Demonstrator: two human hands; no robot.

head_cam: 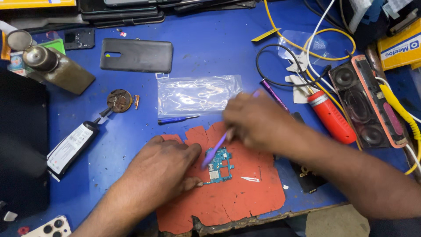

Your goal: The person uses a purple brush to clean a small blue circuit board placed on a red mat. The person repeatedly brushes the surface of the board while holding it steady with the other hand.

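Note:
A small blue-green phone circuit board (220, 166) lies on a worn red mat (237, 197) at the front of the blue table. My left hand (166, 164) rests on the mat and pins the board's left edge with its fingertips. My right hand (254, 120) holds a purple brush-like tool (215, 149), blurred with motion, whose tip touches the board's upper left part. A small white blade (250, 179) lies on the mat just right of the board.
A blue screwdriver (177, 119), a clear plastic bag (197, 94), a dark phone back cover (137, 55), a glue tube (70, 147), a metal liquid bottle (57, 66), a red cylinder (332, 117), a speaker (368, 105), yellow and black cables (307, 48) surround the mat.

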